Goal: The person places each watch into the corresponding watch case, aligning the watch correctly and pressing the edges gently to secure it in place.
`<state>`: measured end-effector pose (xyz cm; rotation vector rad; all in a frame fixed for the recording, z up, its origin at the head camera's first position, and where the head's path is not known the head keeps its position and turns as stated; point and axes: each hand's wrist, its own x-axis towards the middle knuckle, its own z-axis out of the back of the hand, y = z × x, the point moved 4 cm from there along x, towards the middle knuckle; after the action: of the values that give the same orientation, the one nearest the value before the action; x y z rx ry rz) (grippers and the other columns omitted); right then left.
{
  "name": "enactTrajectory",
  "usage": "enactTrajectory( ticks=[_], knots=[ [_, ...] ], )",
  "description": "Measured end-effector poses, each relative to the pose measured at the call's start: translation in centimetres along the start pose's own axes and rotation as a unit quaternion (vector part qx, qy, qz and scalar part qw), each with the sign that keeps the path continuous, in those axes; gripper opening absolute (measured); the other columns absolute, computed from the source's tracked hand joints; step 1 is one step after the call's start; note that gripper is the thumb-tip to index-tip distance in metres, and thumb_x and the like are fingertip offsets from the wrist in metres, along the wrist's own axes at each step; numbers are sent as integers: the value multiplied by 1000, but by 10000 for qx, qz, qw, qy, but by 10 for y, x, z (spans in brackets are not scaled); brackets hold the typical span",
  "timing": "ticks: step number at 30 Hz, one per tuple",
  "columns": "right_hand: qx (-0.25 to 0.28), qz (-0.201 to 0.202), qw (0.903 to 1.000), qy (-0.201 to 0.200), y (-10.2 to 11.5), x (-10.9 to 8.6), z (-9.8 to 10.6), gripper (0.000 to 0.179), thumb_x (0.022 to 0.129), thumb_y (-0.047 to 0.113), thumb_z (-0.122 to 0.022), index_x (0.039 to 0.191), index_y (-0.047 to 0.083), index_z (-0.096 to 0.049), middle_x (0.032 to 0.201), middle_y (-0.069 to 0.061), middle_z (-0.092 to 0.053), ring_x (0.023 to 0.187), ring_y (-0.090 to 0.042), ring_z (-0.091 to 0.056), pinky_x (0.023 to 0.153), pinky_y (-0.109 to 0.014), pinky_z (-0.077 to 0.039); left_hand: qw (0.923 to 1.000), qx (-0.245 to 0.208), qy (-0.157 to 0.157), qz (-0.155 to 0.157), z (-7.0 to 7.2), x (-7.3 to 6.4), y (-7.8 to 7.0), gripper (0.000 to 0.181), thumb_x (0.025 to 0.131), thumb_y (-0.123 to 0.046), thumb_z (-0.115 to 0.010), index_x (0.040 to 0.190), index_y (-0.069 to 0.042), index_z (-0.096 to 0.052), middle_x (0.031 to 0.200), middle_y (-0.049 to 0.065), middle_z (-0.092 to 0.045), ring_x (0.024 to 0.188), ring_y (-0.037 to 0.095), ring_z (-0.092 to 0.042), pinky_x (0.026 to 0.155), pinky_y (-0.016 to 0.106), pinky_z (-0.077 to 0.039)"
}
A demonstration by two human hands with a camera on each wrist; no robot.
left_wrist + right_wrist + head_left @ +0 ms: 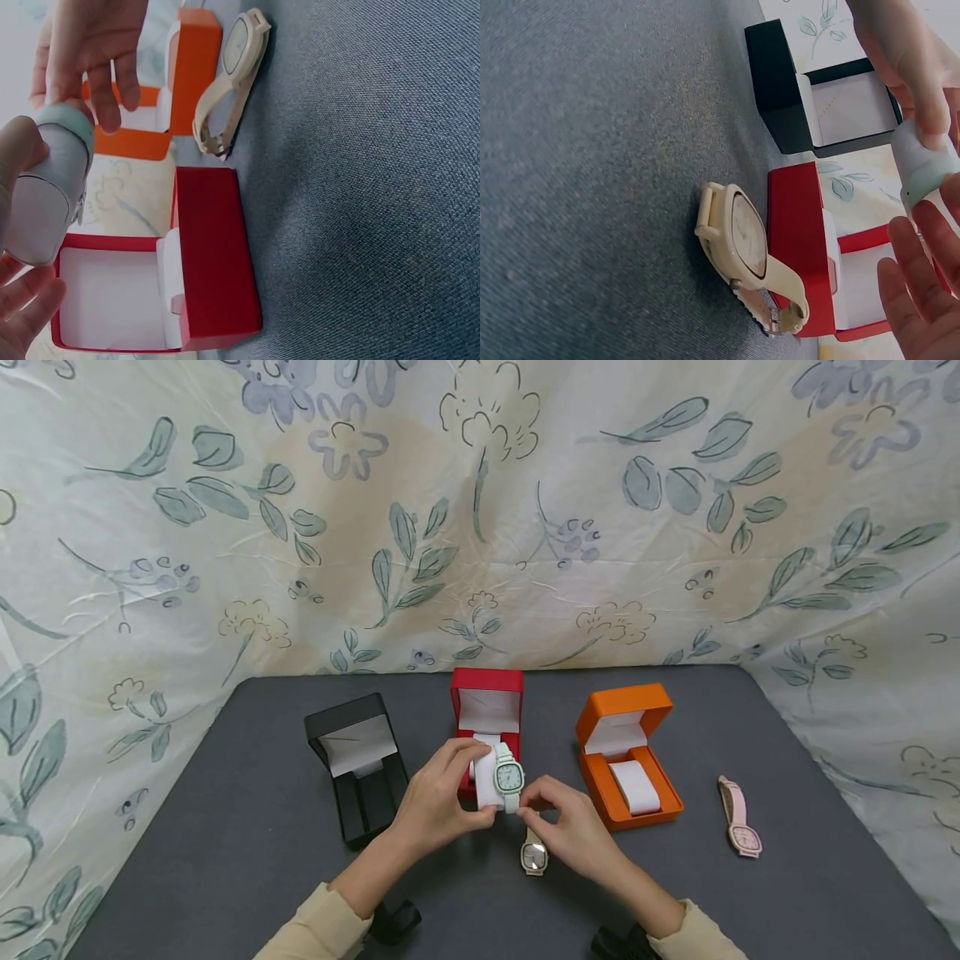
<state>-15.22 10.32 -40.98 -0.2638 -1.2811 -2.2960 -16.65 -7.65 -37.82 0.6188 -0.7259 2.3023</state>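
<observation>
My left hand (442, 787) grips a white watch cushion (486, 781) by its end, held up over the front of the open red box (517, 745). A mint-green wristwatch (509, 778) is wrapped around the cushion, its square dial facing up. My right hand (572, 822) has its thumb and index finger at the lower end of the mint strap, pinching its edge; its other fingers are spread in the right wrist view. Just below the hands, a beige wristwatch (739, 240) lies on its side with its strap closed in a loop.
An open black box (360, 777) with a bare slot stands at left. At right is an open orange box (630, 760) holding a white cushion (636, 787). Farther right lies a pink wristwatch (741, 822). A floral curtain (480, 527) hangs behind the grey table (225, 860).
</observation>
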Motion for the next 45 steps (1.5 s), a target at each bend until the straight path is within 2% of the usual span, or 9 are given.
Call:
enactTrajectory(
  ticks=[4, 9, 15, 19, 23, 27, 30, 36, 45],
  knots=[
    [25, -144, 9998, 108, -1, 2, 1, 26, 77, 5, -72, 94, 17, -57, 87, 7, -59, 81, -9, -60, 75, -33, -54, 9998, -173, 82, 66, 0, 0, 1, 66, 62, -25, -81, 120, -10, -54, 120, 4, -52, 96, 16, -56, 72, 25, -53],
    [213, -135, 9993, 263, -2, 5, 6, 51, 76, 6, -74, 120, 17, -50, 110, 3, -57, 97, -20, -59, 80, -39, -52, 9993, -311, 181, 40, 0, 0, 2, 65, 63, -24, -80, 121, -12, -53, 120, 2, -51, 95, 12, -55, 71, 22, -52],
    [248, 80, 9960, 857, -3, 7, 9, 78, 79, 16, -73, 143, 25, -28, 136, 3, -40, 117, -15, -45, 88, -39, -48, 9984, -407, 351, -163, 0, 2, 1, 63, 65, -24, -78, 122, -12, -52, 120, 1, -51, 95, 9, -52, 73, 20, -51],
    [195, 27, 9934, 1132, -4, 8, 9, 87, 77, 18, -74, 146, 27, -21, 141, 4, -35, 121, -15, -42, 90, -39, -47, 9976, -488, 439, -220, 0, 3, 0, 64, 66, -25, -78, 122, -11, -52, 121, 1, -51, 97, 10, -53, 75, 21, -51],
    [128, -72, 9922, 1240, -2, 10, 10, 92, 75, 16, -76, 147, 21, -19, 142, 0, -34, 119, -17, -44, 90, -38, -47, 9968, -562, 502, -258, 0, 4, -1, 64, 67, -26, -78, 123, -11, -51, 122, 1, -50, 97, 14, -56, 77, 22, -51],
    [82, -108, 9913, 1307, -1, 12, 10, 95, 75, 19, -77, 148, 23, -16, 144, -1, -32, 117, -16, -46, 90, -39, -47, 9963, -606, 534, -283, 0, 6, -2, 64, 67, -27, -78, 123, -12, -51, 122, 1, -50, 98, 12, -55, 79, 21, -51],
    [81, -13, 9919, 1271, -4, 13, 10, 95, 74, 21, -77, 147, 29, -16, 141, 3, -35, 115, -13, -45, 89, -38, -48, 9958, -670, 569, -270, -1, 6, -3, 65, 67, -26, -78, 124, -12, -50, 122, -1, -50, 99, 8, -53, 80, 20, -50],
    [465, 146, 9913, 1220, -4, 13, 12, 90, 74, 21, -78, 145, 26, -22, 132, 1, -40, 106, -16, -51, 83, -38, -51, 9942, -860, 615, -215, -3, 4, -4, 67, 67, -26, -79, 126, -12, -50, 124, -2, -49, 103, 8, -52, 82, 21, -50],
    [555, -155, 9925, 1080, 0, 12, 15, 92, 70, 9, -79, 144, 17, -24, 132, -2, -40, 106, -15, -51, 89, -41, -48, 9901, -1185, 705, -268, -3, 2, -1, 77, 70, -27, -79, 135, -15, -41, 133, 1, -45, 112, 14, -52, 91, 29, -48]
  ],
)
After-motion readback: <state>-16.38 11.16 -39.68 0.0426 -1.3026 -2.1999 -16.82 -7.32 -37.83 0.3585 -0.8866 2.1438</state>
